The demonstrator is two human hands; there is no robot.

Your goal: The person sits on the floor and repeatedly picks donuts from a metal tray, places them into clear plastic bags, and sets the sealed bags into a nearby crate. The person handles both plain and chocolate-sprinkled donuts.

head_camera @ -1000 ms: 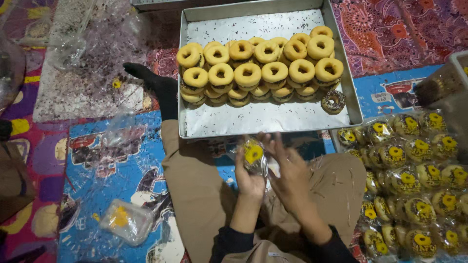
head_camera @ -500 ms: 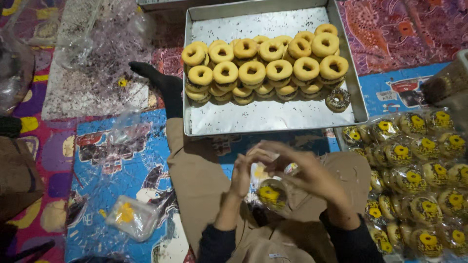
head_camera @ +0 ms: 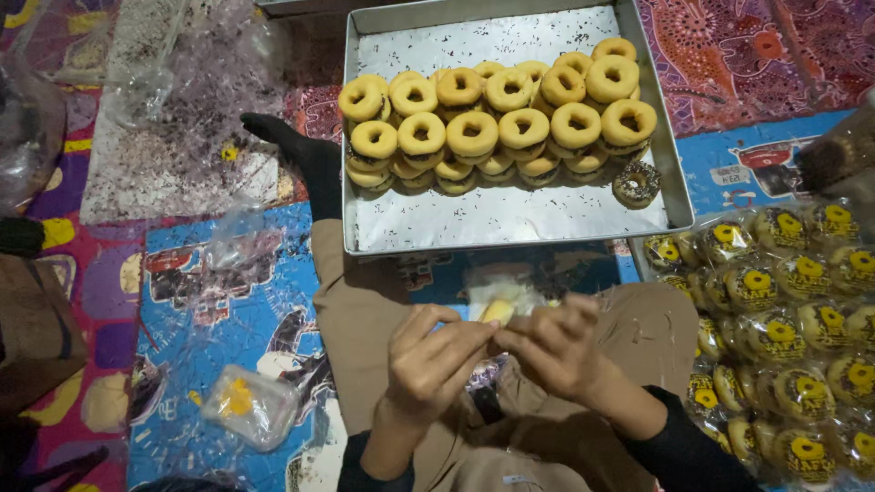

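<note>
My left hand [head_camera: 430,364] and my right hand [head_camera: 558,349] meet over my lap, fingertips pinched together on a small clear plastic bag with a yellow sticker [head_camera: 499,303]. Whether a doughnut is inside the bag is hidden by my fingers. Just beyond my hands lies a metal baking tray [head_camera: 474,223] holding several rows of stacked ring doughnuts [head_camera: 497,123], plus one chocolate-sprinkled doughnut [head_camera: 635,183] apart at the tray's right.
A heap of wrapped doughnuts [head_camera: 788,328] with yellow stickers fills the right side. A clear bag with a yellow sticker [head_camera: 249,405] lies at lower left on the colourful mat. Crumpled plastic sheets [head_camera: 173,109] lie at upper left. My black-socked foot [head_camera: 305,155] rests beside the tray.
My hands lowered the wrapped doughnut toward my lap, then came back up together, now pinching a small bag with a yellow sticker between the fingertips.
</note>
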